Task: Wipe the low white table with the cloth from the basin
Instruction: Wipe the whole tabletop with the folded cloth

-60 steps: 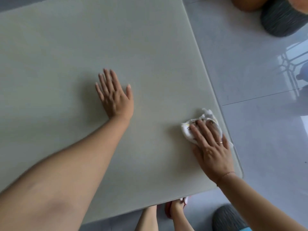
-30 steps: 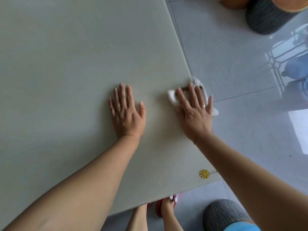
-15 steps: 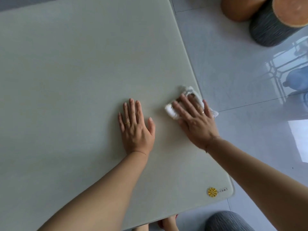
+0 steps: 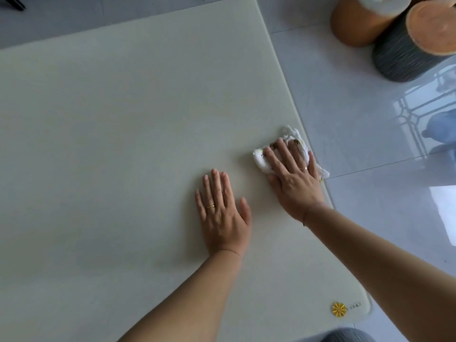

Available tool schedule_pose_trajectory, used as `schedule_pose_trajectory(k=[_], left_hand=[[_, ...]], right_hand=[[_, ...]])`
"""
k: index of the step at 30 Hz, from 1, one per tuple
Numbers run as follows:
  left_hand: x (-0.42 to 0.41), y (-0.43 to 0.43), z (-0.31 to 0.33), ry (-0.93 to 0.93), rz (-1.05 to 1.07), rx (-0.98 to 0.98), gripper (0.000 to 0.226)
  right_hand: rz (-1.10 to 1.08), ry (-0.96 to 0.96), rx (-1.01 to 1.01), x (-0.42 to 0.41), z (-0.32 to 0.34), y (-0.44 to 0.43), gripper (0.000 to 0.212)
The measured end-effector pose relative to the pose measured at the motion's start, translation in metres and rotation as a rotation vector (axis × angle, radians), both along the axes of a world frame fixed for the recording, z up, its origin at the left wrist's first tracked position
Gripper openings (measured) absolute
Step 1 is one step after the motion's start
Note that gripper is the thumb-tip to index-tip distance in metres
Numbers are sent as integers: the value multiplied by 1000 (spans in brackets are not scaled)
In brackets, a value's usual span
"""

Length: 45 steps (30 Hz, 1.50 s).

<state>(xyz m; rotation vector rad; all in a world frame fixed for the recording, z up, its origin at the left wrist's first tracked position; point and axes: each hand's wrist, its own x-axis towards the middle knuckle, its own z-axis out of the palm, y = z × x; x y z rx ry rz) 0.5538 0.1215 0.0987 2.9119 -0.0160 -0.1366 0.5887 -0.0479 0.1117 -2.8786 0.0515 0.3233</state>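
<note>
Since approx. half a sec ago, the crumpled white cloth (image 4: 292,154) has been pushed a little further right, twd. the table's right edge, w/ its far corner now reaching the rim. A sec before that it was also worked along this same edge. This is judged to be mid-wipe: the right margin is being covered in short passes, while the wide left and far parts of the top look not yet reached in this stretch.

The right hand (image 4: 294,178) is laid flat on the cloth, fingers extended and slightly spread, pressing down rather than gripping. The left hand (image 4: 223,215) is set palm-down on the bare top just left of it, fingers open and holding nothing, used as a brace.

The low white table w/ rounded corners (image 4: 123,119) is smooth, matte-to-satin and hard, poss. stone or lacquer; which one can't be told. A small gold round emblem (image 4: 338,310) is seen at the near right corner. The cloth is soft and bunched, w/ darker marks under the fingertips, poss. print or dirt. Beyond the edge, glossy pale floor tiles (image 4: 370,132) and two cylindrical stools, one tan (image 4: 355,23), one dark ribbed (image 4: 404,58), are seen at far right.
</note>
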Motion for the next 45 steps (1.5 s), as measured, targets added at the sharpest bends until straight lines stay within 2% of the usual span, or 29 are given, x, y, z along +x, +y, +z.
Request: schedule_pose_trajectory(k=[2, 7, 14, 17, 20, 23, 27, 31, 39, 45], left_hand=[[1, 0, 0, 12, -2, 3, 62], [1, 2, -3, 16, -24, 15, 64], [2, 3, -2, 49, -18, 36, 65], [2, 4, -2, 52, -25, 32, 64], [8, 4, -2, 31, -48, -12, 63], [47, -1, 4, -52, -103, -75, 61], [153, -9, 10, -160, -58, -85, 60], [231, -3, -2, -82, -51, -42, 64], [239, -2, -13, -118, -51, -21, 67], [240, -3, -10, -100, -49, -24, 68]], right_hand=[[0, -22, -4, 32, -3, -7, 52], [-172, -17, 10, 113, -4, -13, 51], [-144, 2, 12, 27, 6, 15, 54], [-130, 10, -1, 49, 4, 8, 53], [-113, 0, 10, 108, -1, -3, 53], [-150, 5, 10, 142, -4, -4, 53], [-137, -27, 35, 114, -1, 2, 54], [-117, -2, 37, 108, -1, 0, 52], [-60, -64, 35, 211, -11, -9, 51], [-86, -79, 26, 176, -9, -3, 52]])
